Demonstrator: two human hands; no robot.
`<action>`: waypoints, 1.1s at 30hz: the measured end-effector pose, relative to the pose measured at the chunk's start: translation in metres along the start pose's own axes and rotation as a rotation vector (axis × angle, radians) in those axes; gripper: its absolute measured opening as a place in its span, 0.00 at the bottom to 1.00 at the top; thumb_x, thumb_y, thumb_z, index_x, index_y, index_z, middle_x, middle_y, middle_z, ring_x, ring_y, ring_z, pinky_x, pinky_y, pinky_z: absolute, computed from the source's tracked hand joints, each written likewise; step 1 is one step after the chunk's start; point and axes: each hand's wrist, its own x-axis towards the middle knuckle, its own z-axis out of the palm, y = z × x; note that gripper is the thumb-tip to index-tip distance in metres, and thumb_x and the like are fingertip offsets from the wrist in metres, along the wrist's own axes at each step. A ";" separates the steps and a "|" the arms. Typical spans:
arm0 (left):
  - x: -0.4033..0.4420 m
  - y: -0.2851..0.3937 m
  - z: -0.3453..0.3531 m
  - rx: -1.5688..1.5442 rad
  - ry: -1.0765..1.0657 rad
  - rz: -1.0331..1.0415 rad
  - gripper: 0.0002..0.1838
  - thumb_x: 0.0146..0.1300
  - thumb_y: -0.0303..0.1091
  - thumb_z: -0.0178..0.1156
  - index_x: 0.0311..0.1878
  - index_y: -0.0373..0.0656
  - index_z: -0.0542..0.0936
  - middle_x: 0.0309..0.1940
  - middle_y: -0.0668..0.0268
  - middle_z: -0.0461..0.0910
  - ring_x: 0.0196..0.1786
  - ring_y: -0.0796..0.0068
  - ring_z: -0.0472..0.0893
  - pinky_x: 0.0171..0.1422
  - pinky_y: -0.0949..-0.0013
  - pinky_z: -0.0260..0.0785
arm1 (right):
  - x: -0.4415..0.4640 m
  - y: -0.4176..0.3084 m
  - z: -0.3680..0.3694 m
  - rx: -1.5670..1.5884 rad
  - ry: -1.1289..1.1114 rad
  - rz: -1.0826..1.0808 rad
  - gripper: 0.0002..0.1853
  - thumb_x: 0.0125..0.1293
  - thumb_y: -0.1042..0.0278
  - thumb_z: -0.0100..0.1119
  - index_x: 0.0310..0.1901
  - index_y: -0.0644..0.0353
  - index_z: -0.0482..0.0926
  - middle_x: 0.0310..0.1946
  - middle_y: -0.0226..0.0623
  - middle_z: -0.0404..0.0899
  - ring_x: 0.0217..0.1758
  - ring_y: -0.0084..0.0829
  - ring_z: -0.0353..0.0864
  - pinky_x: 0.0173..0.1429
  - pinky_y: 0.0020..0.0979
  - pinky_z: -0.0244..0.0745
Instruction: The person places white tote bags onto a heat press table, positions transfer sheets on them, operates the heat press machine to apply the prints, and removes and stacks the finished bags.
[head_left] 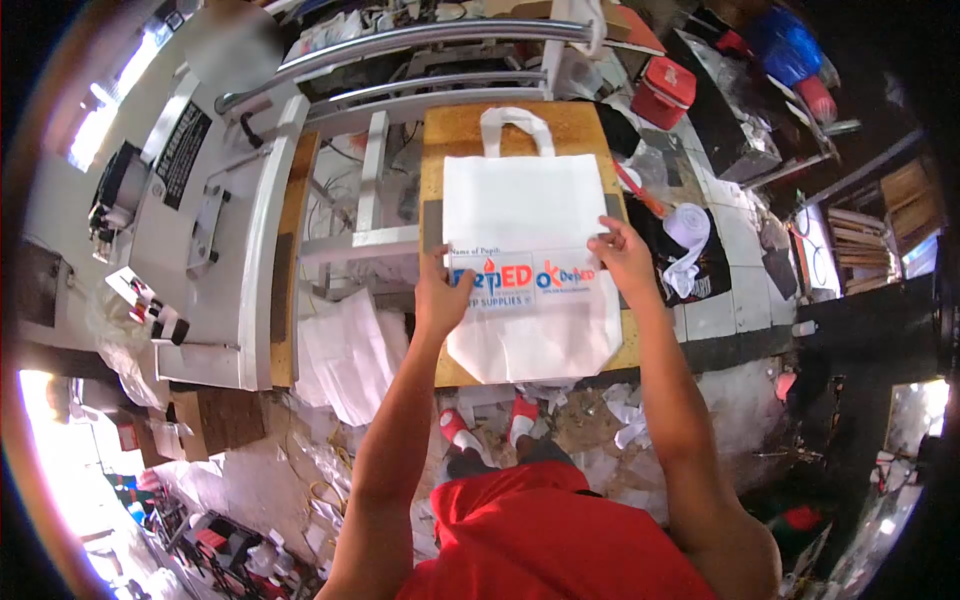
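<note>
While its two loop handles point away from the person, a flat white fabric tote bag (530, 200) lies face up on a yellow-brown rectangular board (450, 125), its lower corners cut at a slant. Across its lower half runs red and blue printed lettering (520, 273), with "Name of Pupil" in small type above.

The bare left hand (443, 290) rests at the bag's left edge, its thumb reaching over the print. The bare right hand (622, 252) is at the opposite edge, thumb and fingertips touching the bag, the other fingers loosely curled. Whether either hand pinches the fabric, I cannot tell.

Just right of the board, a white rolled cloth (687, 228) sits on black material, and beyond it stands a red box with a lid (664, 92). To the left are a white-painted metal frame (370, 185) and, nearer the person, loose white fabric sheets (350, 355). Below, the person's red shirt (550, 540) and red shoes (450, 425) show above a floor scattered with pale scraps (628, 425).
</note>
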 end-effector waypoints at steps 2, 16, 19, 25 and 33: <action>0.017 0.011 0.011 0.038 0.030 -0.004 0.32 0.62 0.34 0.68 0.67 0.36 0.68 0.38 0.51 0.87 0.41 0.64 0.88 0.50 0.62 0.77 | -0.003 0.004 0.004 -0.210 0.167 -0.149 0.25 0.64 0.70 0.71 0.61 0.65 0.76 0.48 0.40 0.82 0.46 0.31 0.82 0.48 0.31 0.78; -0.024 0.005 0.035 0.608 0.230 0.535 0.20 0.61 0.30 0.64 0.57 0.40 0.79 0.60 0.52 0.75 0.64 0.47 0.72 0.71 0.48 0.63 | -0.033 0.048 0.006 -0.890 0.104 -0.688 0.18 0.63 0.62 0.67 0.53 0.59 0.81 0.61 0.47 0.73 0.65 0.51 0.70 0.66 0.52 0.69; -0.024 -0.011 0.040 0.641 0.228 0.496 0.22 0.63 0.32 0.63 0.61 0.40 0.79 0.65 0.54 0.73 0.69 0.48 0.69 0.74 0.48 0.61 | -0.036 0.044 0.009 -0.982 0.093 -0.646 0.20 0.63 0.60 0.66 0.55 0.60 0.79 0.64 0.47 0.71 0.67 0.51 0.68 0.67 0.52 0.67; -0.025 -0.010 0.039 0.660 0.249 0.517 0.23 0.64 0.32 0.61 0.63 0.39 0.78 0.66 0.53 0.73 0.69 0.47 0.69 0.75 0.47 0.60 | -0.038 0.047 0.012 -0.940 0.071 -0.598 0.25 0.64 0.59 0.66 0.61 0.57 0.76 0.64 0.45 0.70 0.68 0.52 0.67 0.67 0.55 0.65; -0.025 -0.014 0.041 0.642 0.255 0.493 0.25 0.64 0.34 0.61 0.65 0.38 0.77 0.68 0.52 0.72 0.70 0.47 0.68 0.75 0.47 0.61 | -0.034 0.060 0.015 -0.981 0.130 -0.636 0.23 0.64 0.59 0.67 0.59 0.57 0.80 0.66 0.42 0.71 0.69 0.51 0.67 0.67 0.55 0.65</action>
